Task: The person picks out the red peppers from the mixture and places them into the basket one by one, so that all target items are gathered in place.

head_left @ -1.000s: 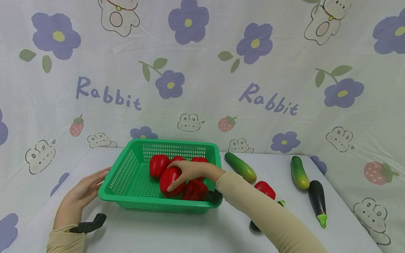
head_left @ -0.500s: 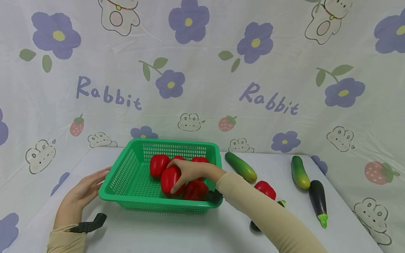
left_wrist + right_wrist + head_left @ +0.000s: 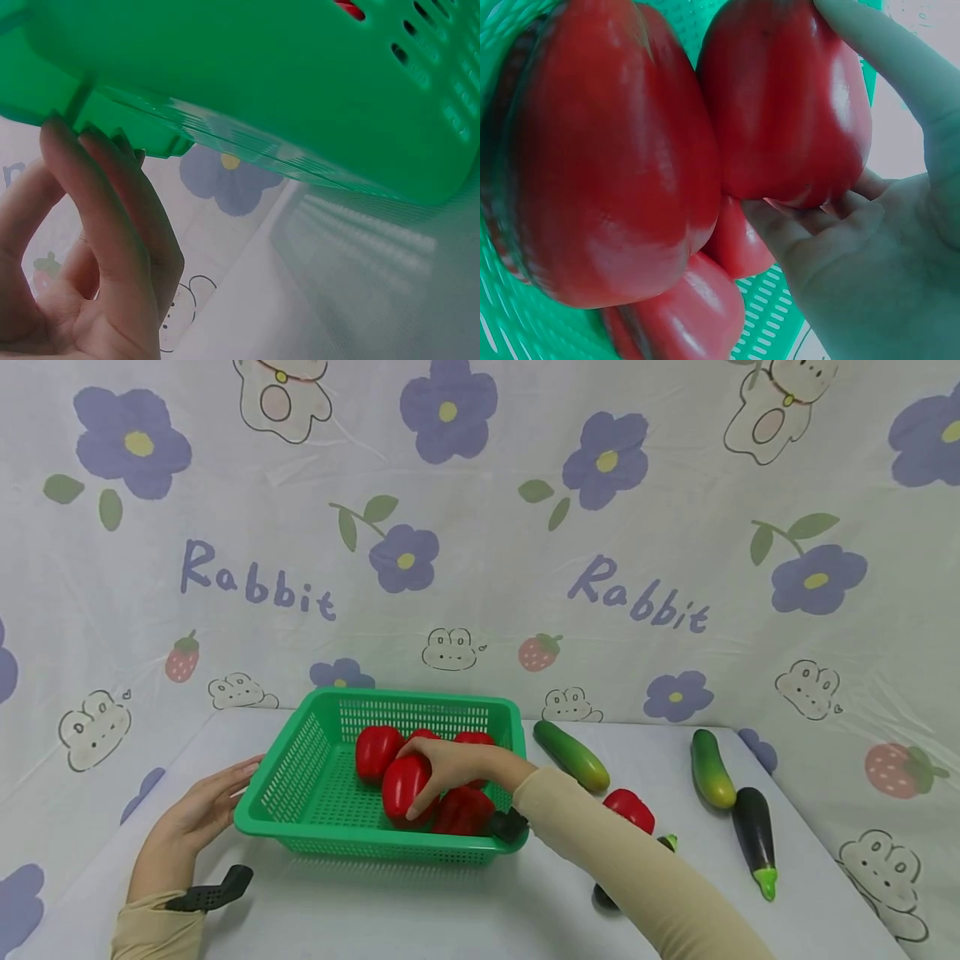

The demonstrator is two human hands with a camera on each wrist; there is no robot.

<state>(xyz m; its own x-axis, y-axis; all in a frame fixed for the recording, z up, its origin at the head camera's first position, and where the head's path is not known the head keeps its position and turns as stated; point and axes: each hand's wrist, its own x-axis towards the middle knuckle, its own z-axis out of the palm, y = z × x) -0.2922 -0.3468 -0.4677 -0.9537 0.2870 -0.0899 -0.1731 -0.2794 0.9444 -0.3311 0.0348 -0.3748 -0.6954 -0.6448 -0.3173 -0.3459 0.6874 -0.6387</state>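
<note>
My right hand (image 3: 450,764) grips a glossy red bell pepper (image 3: 403,789) inside the green plastic basket (image 3: 375,837). In the right wrist view the thumb lies along one side of that pepper and the fingers curl under its end. Several other red bell peppers surround it, among them a red bell pepper (image 3: 377,752) behind and to the left, and a red bell pepper (image 3: 463,812) close by on the right. At the basket's left end, my left hand (image 3: 198,814) has its fingertips against the rim's underside, fingers loosely bent, as the left wrist view shows.
To the right of the basket lie a cucumber (image 3: 572,756), another red bell pepper (image 3: 630,810) and a dark item partly hidden by the right sleeve (image 3: 622,877). Farther right are a second cucumber (image 3: 710,768) and an eggplant (image 3: 752,835). A patterned cloth (image 3: 480,543) hangs behind the table.
The gripped bell pepper has shifted very slightly right, and the right thumb has moved a little with it. My left hand and the basket stay in place.
</note>
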